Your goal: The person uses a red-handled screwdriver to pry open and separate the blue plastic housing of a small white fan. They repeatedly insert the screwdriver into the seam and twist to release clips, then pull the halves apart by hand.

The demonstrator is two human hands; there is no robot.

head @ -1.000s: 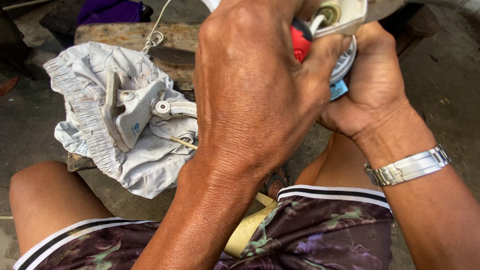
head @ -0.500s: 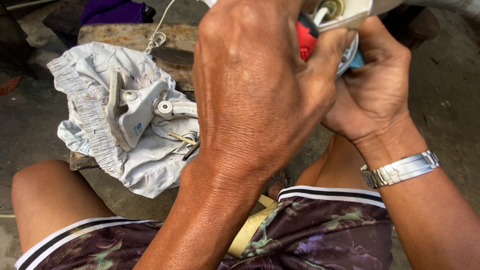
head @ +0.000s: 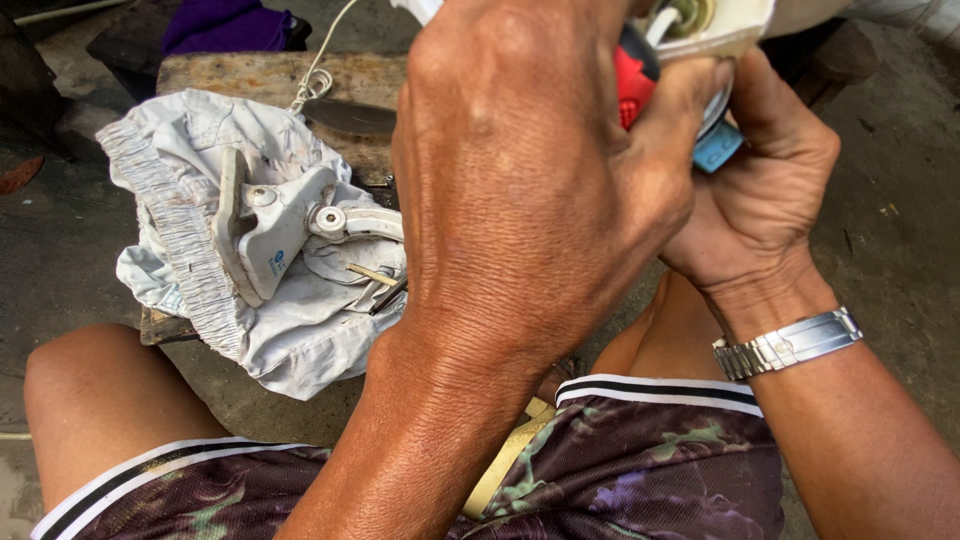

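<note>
The left hand (head: 520, 190) has its fingers wrapped round a red-handled tool (head: 632, 85), set against a white plastic casing (head: 715, 30) gripped in the right hand (head: 770, 200). A white plastic bracket (head: 280, 225) lies on a crumpled white cloth (head: 190, 250) over the wooden table's (head: 260, 75) near edge.

Two hands are counted, the left hand (head: 530, 190) and right hand (head: 770, 200), with one red-handled tool (head: 632, 85), one white plastic part (head: 275, 230) on one grey rag (head: 190, 250) at nine o'clock, and one wristwatch (head: 790, 343).

Soft, even daylight, sharp focus throughout, faint shadows, no glare.
</note>
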